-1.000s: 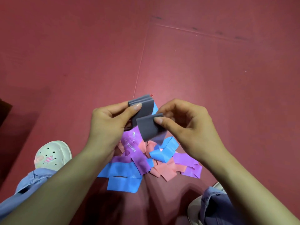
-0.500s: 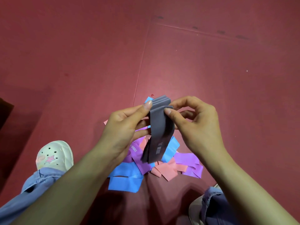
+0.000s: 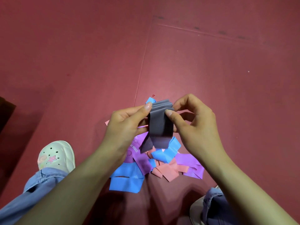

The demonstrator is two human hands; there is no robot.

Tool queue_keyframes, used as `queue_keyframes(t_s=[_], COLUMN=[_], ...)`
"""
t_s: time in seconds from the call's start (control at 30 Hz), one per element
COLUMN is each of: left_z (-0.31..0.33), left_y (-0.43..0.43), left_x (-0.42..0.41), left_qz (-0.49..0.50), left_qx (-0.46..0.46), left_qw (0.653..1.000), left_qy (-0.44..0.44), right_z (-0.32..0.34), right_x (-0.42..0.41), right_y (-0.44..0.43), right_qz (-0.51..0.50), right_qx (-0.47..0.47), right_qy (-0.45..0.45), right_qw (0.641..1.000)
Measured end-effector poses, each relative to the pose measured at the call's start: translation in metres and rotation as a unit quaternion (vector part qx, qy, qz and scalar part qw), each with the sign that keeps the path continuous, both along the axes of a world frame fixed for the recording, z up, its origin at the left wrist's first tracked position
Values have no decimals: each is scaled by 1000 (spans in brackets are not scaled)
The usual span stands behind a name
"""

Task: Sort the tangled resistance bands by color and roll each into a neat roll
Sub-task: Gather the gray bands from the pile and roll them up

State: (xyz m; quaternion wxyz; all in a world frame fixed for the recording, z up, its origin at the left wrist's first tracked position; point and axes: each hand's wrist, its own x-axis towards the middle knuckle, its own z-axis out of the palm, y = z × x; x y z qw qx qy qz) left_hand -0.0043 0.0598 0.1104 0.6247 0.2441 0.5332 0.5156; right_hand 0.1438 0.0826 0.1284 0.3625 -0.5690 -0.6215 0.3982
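Note:
A dark grey resistance band, folded into several layers, hangs upright between both hands above the pile. My left hand pinches its top left edge with thumb and fingers. My right hand pinches the top right edge, thumb on the front. Below on the floor lies a tangled heap: blue bands, purple bands and salmon pink bands. Part of the heap is hidden behind the hands and the grey band.
The floor is a dark red mat with a seam running up from the pile. A white clog and denim leg are at lower left; another shoe and leg at lower right.
The grey band went from a half-folded bundle held apart to hanging straight down; its loose tail is shorter now, and both hands have closed in on its top.

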Motion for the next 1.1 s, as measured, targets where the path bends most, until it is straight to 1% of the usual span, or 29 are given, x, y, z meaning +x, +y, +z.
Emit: queue_keyframes(t_s=[0.13,0.23,0.3,0.4,0.53,0.67,0.83,0.93,1.0,1.1], left_z=[0,0,-2,-3,-5,-5,-10,-10,-9,-7], left_y=[-2,-3,-2,-1,1,2,1,0,0,0], left_x=[2,2,1,-2,-3,-2,0,1,1,1], left_qz=[-34,-38,-30,-16,-12,-22,-23,-21,-15,-10], left_qx=[58,100,99,71,61,77,106,108,107,109], left_qw=[998,993,993,994,991,989,989,991,991,985], left_qy=[21,44,60,83,116,123,96,71,83,134], right_z=[1,2,2,4,4,4,5,6,6,5], right_x=[1,0,0,1,2,0,-2,-2,-2,-2], right_y=[2,2,3,5,6,7,8,8,8,8], right_qz=[-18,-20,-18,-16,-13,-18,-16,-20,-21,-19], right_qx=[-15,-23,-27,-37,-105,-124,-131,-138,-133,-140], right_qy=[13,16,20,19,93,134,144,142,139,123], right_qw=[1000,999,999,999,990,983,981,980,981,982])
